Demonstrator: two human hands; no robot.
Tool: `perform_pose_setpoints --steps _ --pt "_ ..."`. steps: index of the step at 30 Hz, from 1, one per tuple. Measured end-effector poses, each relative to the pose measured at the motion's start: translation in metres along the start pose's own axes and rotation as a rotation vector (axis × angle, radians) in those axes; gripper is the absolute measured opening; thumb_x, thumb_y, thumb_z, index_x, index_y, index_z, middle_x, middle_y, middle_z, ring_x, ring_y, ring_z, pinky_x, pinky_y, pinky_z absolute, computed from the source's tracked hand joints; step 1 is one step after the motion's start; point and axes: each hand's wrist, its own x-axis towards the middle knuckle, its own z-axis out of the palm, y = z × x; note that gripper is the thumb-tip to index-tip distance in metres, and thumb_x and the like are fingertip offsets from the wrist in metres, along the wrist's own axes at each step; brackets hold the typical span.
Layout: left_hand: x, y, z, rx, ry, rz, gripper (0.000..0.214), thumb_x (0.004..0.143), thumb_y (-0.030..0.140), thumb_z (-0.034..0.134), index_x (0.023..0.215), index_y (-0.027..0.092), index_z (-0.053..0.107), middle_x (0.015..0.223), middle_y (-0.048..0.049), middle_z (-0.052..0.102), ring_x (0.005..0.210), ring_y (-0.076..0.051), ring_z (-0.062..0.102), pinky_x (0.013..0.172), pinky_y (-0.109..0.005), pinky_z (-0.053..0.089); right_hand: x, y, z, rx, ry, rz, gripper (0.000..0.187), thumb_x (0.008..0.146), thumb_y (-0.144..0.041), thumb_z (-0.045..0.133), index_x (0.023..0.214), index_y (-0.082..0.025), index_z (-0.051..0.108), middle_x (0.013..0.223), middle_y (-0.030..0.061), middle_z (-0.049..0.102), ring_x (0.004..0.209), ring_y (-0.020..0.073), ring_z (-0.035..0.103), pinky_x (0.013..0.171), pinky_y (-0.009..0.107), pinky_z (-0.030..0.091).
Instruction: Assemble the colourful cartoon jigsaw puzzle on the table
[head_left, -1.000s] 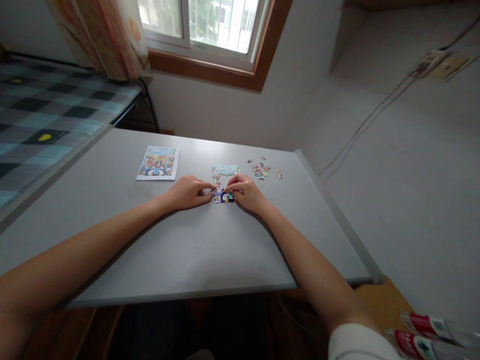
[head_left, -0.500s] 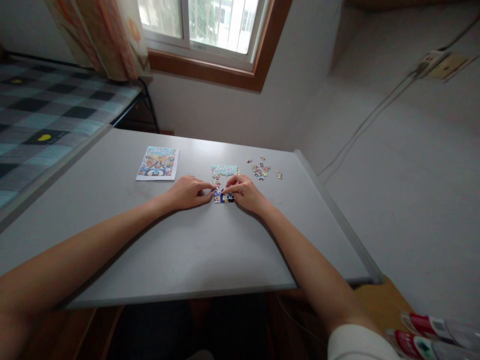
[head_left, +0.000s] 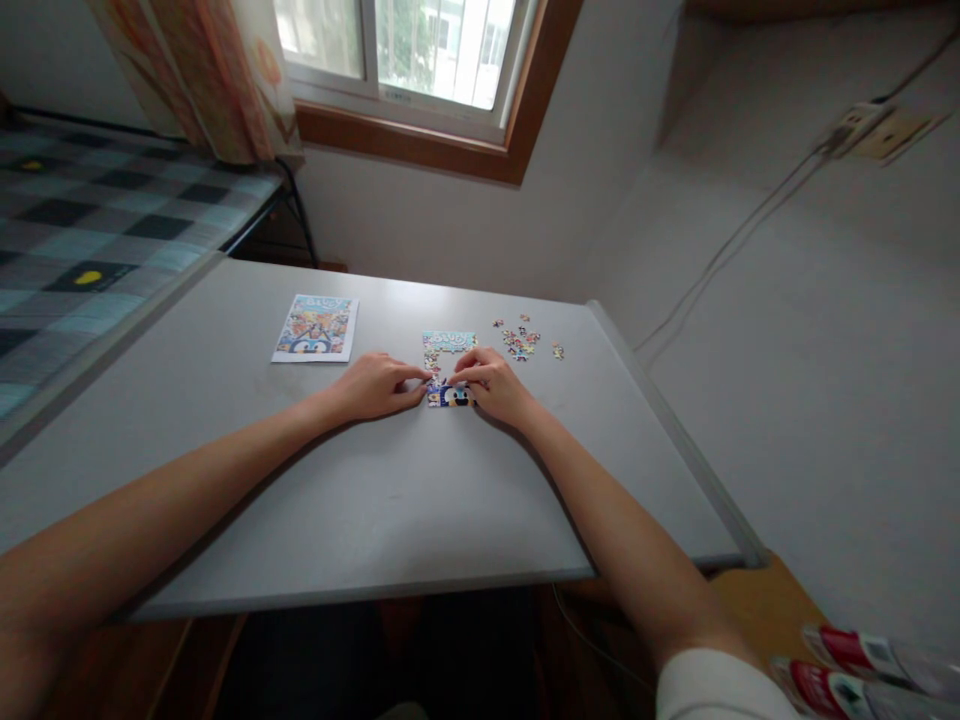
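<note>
Probably light and stiff but easily pulled apart, the puzzle (head_left: 450, 341) suits edge holds, though whether the left hand (head_left: 381, 387) or right hand (head_left: 499, 388) grips a piece, I cannot tell.

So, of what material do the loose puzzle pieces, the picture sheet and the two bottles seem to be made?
Loose puzzle pieces: probably printed cardboard, judging by their flat, knobbed shapes; too small to tell the finish.
Picture sheet: likely paper, rather matte, with white margins around a coloured print.
Bottles: apparently clear, smooth plastic, since they look see-through around red labels; glass cannot be excluded.
</note>
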Motion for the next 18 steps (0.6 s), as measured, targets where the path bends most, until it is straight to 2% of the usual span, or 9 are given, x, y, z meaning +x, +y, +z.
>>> perform_pose_setpoints --steps 4,12,15,18 --pt "-0.001 -0.001 0.001 0.009 0.004 -0.001 0.033 0.092 0.038 0.054 0.111 0.025 0.077 0.059 -0.0001 0.07 0.059 -0.016 0.067 0.071 -0.027 0.047 -0.001 -0.003 0.002 0.007 -0.03 -0.047 0.045 0.078 0.002 0.05 0.088 -0.029 0.081 0.096 0.0051 0.065 0.093 0.0198 0.053 0.092 0.04 0.045" --pt "0.0 0.0 0.0 0.006 -0.005 -0.011 0.032 0.092 0.037 0.055 0.11 0.024 0.077 0.058 -0.0006 0.069 0.058 -0.016 0.066 0.07 -0.026 0.046 0.0 -0.002 0.01 -0.062 0.031 -0.009 0.046 0.078 0.003 0.053 0.086 -0.033 0.081 0.099 0.0055 0.063 0.102 0.0234 0.048 0.098 0.045 0.04" --pt "0.0 0.0 0.0 0.008 -0.011 -0.018 0.032 0.091 0.037 0.055 0.111 0.024 0.077 0.059 -0.0008 0.07 0.058 -0.016 0.066 0.069 -0.026 0.046 -0.001 0.0 0.01 -0.053 0.071 -0.005 0.046 0.077 0.003 0.052 0.081 -0.033 0.081 0.099 0.0049 0.063 0.102 0.0228 0.049 0.099 0.045 0.04" --pt "-0.001 -0.001 0.001 0.004 -0.01 -0.014 0.032 0.092 0.036 0.055 0.112 0.024 0.076 0.062 -0.0009 0.071 0.06 -0.016 0.067 0.07 -0.027 0.047 -0.001 0.003 0.006 -0.026 0.163 0.016 0.045 0.078 0.001 0.05 0.082 -0.031 0.081 0.097 0.005 0.063 0.099 0.0217 0.051 0.097 0.043 0.042"
